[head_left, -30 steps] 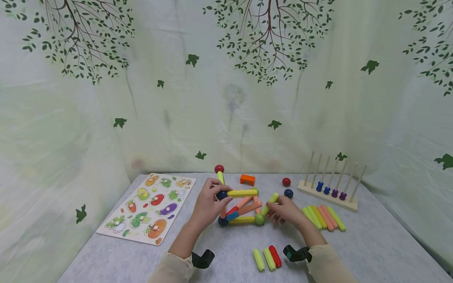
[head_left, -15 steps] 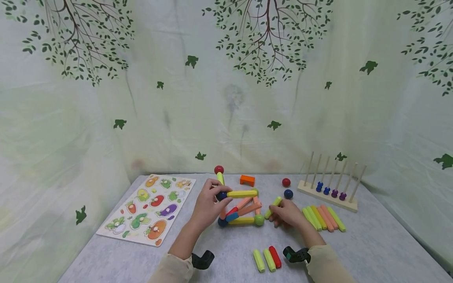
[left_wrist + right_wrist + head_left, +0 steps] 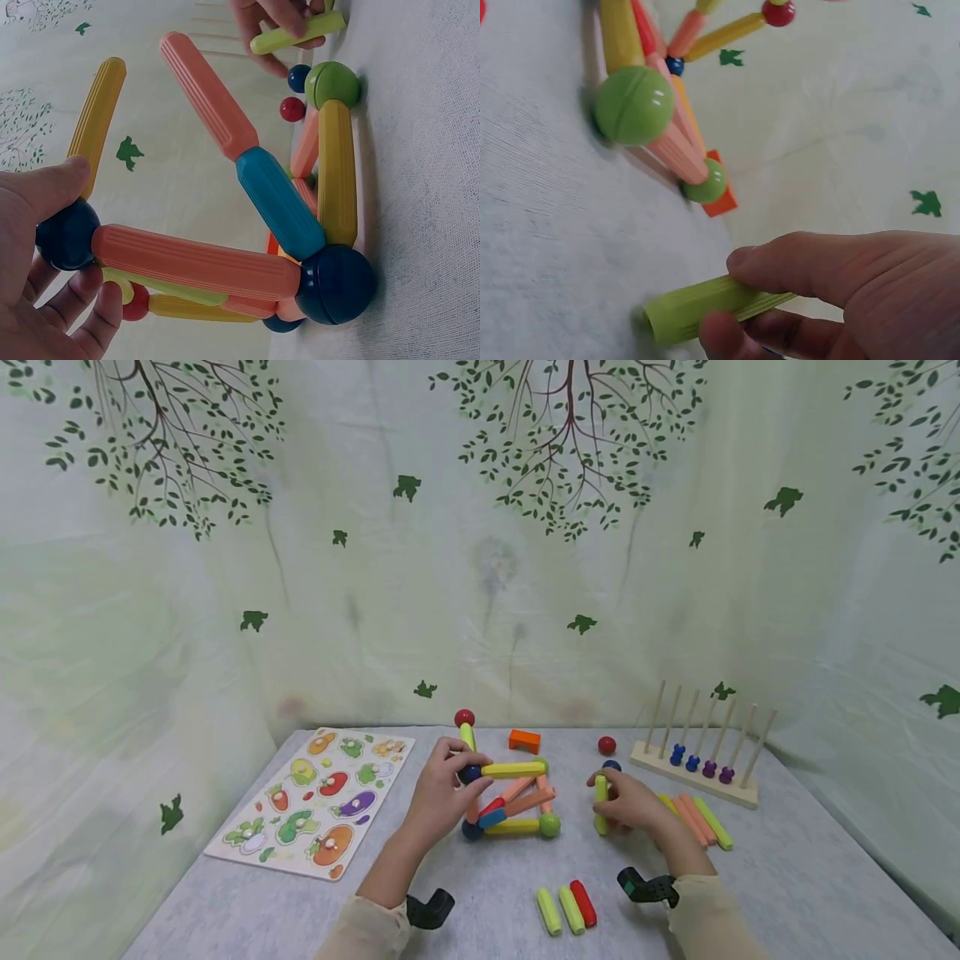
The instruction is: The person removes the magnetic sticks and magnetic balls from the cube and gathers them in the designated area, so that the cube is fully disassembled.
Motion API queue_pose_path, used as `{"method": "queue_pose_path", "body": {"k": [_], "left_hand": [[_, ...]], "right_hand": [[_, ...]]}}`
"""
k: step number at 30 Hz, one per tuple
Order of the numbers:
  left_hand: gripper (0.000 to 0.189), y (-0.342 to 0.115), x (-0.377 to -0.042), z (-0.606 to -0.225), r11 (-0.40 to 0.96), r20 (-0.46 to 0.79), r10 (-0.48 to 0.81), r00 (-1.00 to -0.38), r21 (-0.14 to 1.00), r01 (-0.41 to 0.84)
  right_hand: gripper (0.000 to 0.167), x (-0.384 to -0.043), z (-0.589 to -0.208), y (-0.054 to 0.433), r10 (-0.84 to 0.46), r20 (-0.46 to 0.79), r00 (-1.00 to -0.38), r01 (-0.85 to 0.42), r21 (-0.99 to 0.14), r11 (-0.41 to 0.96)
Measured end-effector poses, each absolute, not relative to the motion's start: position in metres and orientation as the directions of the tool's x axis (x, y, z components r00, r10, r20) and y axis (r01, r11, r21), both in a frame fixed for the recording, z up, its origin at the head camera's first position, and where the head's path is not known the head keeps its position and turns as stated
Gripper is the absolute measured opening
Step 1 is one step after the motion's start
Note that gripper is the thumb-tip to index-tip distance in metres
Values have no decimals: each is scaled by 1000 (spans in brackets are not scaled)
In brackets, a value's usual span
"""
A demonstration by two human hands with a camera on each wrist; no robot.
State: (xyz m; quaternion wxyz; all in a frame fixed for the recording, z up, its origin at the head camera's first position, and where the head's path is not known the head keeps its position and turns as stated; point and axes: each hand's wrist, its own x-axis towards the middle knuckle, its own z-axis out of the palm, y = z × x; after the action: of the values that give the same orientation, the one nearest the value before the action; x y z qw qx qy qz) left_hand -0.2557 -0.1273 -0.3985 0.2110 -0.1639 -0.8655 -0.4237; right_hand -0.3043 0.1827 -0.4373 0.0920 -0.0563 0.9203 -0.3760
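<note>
My left hand [image 3: 442, 789] grips a dark blue ball [image 3: 69, 234] at the raised near-left corner of a frame of ribbed rods and balls; its thumb lies against a yellow rod [image 3: 97, 124]. A salmon rod [image 3: 195, 261] runs from that ball down to a lower dark blue ball [image 3: 337, 285]. Out of this lower corner slants a blue rod [image 3: 279, 202] with a salmon one beyond it. To the right of the frame's green ball [image 3: 550, 825], my right hand [image 3: 633, 802] pinches a light green rod [image 3: 705, 307] between thumb and fingers, its lower end close over the table.
A vegetable puzzle board [image 3: 311, 802] lies left. Behind are an orange block [image 3: 524, 742], a loose red ball [image 3: 607, 745] and a partly hidden blue ball [image 3: 612, 766]. A peg stand [image 3: 693, 775] and loose rods [image 3: 708, 823] lie right, more rods [image 3: 570, 910] in front.
My right hand has drawn the light green rod rightward, away from the frame's green ball, and turned it more upright. It now covers part of the right-hand rods. My left hand stays put.
</note>
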Motion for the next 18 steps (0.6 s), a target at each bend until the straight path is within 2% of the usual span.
{"method": "queue_pose_path", "body": {"k": [3,8,18], "left_hand": [[18,-128,-256,-399,584,493,103,-864,673,454],[19,-127,-257,-400,595,495,102,-863,665,452],[19,-128,-256,-400,591,503,101,-859,664,458]], "right_hand": [[39,-305,-435,193,-192,-125,-973,-55,-685,727],[28,-302,-430,208,-193,-97,-976,-88,-638,765],[23,-300,-427,219,-140,-105,-985,-61,-543,838]]}}
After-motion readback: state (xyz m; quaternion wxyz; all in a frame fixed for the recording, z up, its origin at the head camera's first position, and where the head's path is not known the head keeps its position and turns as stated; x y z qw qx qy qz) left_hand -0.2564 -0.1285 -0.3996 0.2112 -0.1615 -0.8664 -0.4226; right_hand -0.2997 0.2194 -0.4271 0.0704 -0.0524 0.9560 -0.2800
